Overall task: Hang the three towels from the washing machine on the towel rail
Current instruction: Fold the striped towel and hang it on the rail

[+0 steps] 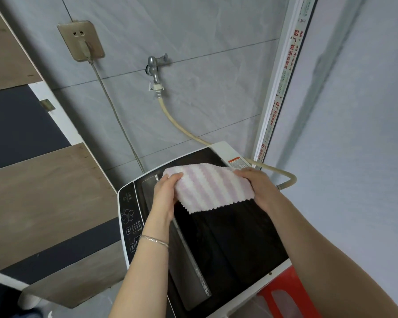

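Observation:
A pink and white striped towel (210,187) is stretched flat above the top-loading washing machine (130,214). My left hand (166,191) grips the towel's left edge. The towel's right edge is held by my right hand (259,187). The machine's dark lid (230,239) lies under the towel and looks shut. Its control panel runs along the left side. No other towel and no towel rail are in view.
A tap (155,67) on the grey tiled wall feeds a beige hose (182,125) to the machine. A wall socket (81,40) with a plugged cable is at upper left. A wooden door (44,184) stands left, a white frame (278,88) right, a red stool (290,294) at lower right.

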Action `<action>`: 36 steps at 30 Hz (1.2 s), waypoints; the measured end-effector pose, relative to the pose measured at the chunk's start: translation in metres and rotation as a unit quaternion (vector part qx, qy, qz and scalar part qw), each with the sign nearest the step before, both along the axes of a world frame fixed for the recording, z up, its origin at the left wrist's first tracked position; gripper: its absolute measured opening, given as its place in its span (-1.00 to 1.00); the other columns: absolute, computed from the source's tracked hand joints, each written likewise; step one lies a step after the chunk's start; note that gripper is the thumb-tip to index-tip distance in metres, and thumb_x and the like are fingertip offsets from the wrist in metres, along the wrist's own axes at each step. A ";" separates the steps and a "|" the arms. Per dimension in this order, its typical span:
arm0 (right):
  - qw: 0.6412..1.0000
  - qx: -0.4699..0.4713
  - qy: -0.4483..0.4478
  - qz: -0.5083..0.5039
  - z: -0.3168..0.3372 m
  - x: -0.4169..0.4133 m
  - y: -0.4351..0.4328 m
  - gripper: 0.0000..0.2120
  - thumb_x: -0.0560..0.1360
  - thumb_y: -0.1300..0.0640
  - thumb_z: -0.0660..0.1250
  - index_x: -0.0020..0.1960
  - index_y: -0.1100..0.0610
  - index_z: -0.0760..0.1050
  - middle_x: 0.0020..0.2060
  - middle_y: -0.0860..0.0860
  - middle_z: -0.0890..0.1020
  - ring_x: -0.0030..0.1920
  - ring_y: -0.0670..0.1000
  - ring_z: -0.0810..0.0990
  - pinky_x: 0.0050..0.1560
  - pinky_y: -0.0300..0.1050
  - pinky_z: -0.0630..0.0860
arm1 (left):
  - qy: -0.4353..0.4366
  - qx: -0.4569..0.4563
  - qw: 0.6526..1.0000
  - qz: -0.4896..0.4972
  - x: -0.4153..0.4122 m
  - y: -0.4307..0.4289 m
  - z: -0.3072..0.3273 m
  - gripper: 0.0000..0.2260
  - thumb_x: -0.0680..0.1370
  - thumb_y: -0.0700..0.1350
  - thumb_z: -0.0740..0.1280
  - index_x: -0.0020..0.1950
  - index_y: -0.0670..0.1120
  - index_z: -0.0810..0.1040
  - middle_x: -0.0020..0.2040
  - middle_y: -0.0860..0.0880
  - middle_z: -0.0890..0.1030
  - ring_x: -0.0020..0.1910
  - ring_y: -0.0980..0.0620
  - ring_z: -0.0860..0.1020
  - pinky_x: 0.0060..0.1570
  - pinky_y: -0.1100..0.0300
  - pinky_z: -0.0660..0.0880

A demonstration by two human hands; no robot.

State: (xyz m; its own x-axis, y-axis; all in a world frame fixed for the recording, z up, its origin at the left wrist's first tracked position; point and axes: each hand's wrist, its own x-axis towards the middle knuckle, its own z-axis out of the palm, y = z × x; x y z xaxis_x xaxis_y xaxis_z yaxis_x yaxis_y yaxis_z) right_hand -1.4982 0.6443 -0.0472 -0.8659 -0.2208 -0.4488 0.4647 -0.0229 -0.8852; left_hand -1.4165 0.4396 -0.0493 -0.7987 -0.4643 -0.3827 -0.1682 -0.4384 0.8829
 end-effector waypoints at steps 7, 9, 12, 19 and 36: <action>0.991 0.048 0.083 -0.096 0.012 -0.015 0.009 -0.75 0.38 0.28 0.39 -0.33 0.05 0.38 -0.30 -0.03 0.58 -0.13 -0.01 0.52 -0.17 -0.19 0.34 | -0.012 -0.095 0.994 0.045 -0.013 -0.013 -0.003 -0.88 0.45 -0.25 0.35 -0.17 -0.09 0.42 -0.26 -0.01 0.52 -0.28 0.08 0.45 -0.31 0.26 0.35; 0.989 0.061 0.100 -0.093 0.013 -0.015 0.010 -0.76 0.37 0.31 0.40 -0.27 0.07 0.37 -0.31 -0.07 0.65 -0.08 -0.02 0.57 -0.13 -0.19 0.38 | -0.028 -0.088 0.995 0.045 -0.015 -0.016 -0.005 -0.81 0.43 -0.19 0.38 -0.07 -0.11 0.39 -0.22 -0.02 0.53 -0.25 0.07 0.49 -0.28 0.24 0.38; 0.989 0.078 0.089 -0.091 0.010 -0.016 0.008 -0.75 0.32 0.27 0.45 -0.24 0.05 0.38 -0.07 0.03 0.66 0.07 0.08 0.57 0.14 -0.02 0.45 | -0.061 -0.084 0.994 0.016 -0.019 -0.017 -0.007 -0.71 0.40 -0.10 0.39 0.05 -0.11 0.41 -0.10 -0.07 0.59 -0.12 0.01 0.57 -0.13 0.16 0.47; 0.991 0.120 0.066 0.003 -0.011 -0.010 -0.008 -0.89 0.43 0.09 0.40 -0.13 -0.02 0.46 0.19 0.03 0.54 0.21 0.03 0.50 0.35 0.09 0.38 | -0.034 -0.072 0.995 -0.067 -0.024 -0.007 0.002 -0.83 0.45 -0.14 0.34 0.01 -0.16 0.50 -0.12 -0.09 0.63 -0.06 -0.04 0.61 -0.05 0.10 0.52; 0.992 -0.012 -0.098 0.083 -0.032 -0.002 -0.030 -0.37 0.50 -0.21 0.23 0.35 0.26 0.38 0.27 0.13 0.53 0.25 0.06 0.50 0.40 -0.03 0.32 | 0.016 0.010 0.993 -0.114 -0.022 0.002 0.028 -0.88 0.49 -0.19 0.23 -0.16 -0.19 0.53 -0.31 -0.09 0.59 -0.24 -0.02 0.58 -0.17 0.14 0.51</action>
